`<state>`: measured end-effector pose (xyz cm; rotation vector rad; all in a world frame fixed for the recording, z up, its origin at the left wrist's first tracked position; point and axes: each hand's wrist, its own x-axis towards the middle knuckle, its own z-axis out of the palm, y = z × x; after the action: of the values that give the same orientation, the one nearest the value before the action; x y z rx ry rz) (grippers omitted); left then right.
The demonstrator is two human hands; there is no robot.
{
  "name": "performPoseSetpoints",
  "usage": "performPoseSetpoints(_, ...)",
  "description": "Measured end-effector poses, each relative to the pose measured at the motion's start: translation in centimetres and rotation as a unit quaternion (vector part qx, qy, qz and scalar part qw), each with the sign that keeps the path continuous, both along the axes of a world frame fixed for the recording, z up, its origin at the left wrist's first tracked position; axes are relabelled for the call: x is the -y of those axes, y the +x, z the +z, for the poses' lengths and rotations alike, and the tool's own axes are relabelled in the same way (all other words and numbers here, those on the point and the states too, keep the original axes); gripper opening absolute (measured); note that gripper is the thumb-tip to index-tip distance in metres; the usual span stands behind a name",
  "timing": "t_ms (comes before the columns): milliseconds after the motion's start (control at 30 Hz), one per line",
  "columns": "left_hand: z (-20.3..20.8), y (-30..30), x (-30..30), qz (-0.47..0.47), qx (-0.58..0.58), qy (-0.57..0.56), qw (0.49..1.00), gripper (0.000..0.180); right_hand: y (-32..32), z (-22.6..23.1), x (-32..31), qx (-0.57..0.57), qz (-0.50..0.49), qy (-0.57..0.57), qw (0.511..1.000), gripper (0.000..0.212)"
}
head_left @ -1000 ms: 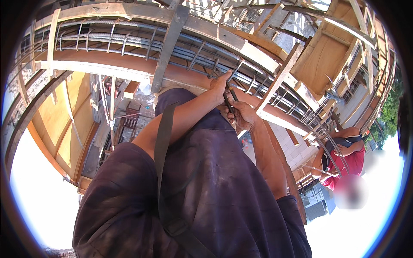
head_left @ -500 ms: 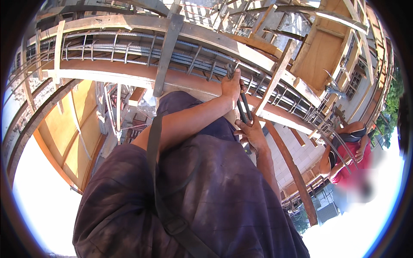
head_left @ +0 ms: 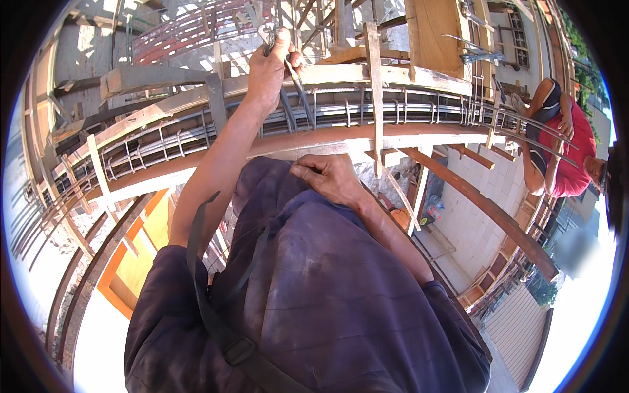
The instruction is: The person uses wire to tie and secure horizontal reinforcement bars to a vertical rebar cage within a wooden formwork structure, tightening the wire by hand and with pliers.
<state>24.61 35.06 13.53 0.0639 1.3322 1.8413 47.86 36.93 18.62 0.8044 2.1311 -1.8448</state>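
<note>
My left hand [head_left: 270,69] is raised beyond the rebar, closed round a pair of pincers [head_left: 292,98]. The tool's long dark handles hang down and apart below the fist, and its metal head shows above it. Beside my dark-clothed knee, my right hand [head_left: 334,178] is closed, thumb pressed against the curled fingers. What it holds, if anything, is hidden. Ahead of me runs a cage of steel rebar [head_left: 357,112] with stirrups, lying between timber form boards [head_left: 419,134].
Wooden braces [head_left: 375,92] cross the form. A plywood panel [head_left: 436,36] stands at the far right. A co-worker in a red shirt [head_left: 576,147] sits by the rebar's right end. A brown timber [head_left: 485,213] slopes below the form, over a drop with a pale block wall [head_left: 466,196].
My left hand has moved up and left with the pincers, over the far board. My right hand has left the pincers' handles, shifted left and closed. The view has turned.
</note>
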Motion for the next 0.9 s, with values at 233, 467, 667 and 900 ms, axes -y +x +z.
performPoseSetpoints(233,0.5,-2.6,3.5,0.038,0.253,0.227,0.940,0.048,3.7,-0.7,-4.4,0.028,-0.205,-0.005,0.978,0.025)
performPoseSetpoints(467,3.8,-0.7,0.9,0.048,0.147,0.083,0.984,0.050,3.1,-0.3,-0.3,0.017,0.057,0.002,0.998,0.020)
performPoseSetpoints(667,4.7,0.4,2.3,-0.057,0.074,-0.046,0.995,0.050,6.4,-1.5,-3.9,0.027,-0.158,-0.049,0.986,0.057)
performPoseSetpoints(900,6.0,6.8,-1.3,-0.144,0.060,-0.012,0.988,0.047,1.3,1.5,-1.8,-0.108,-0.190,-0.105,0.970,0.056)
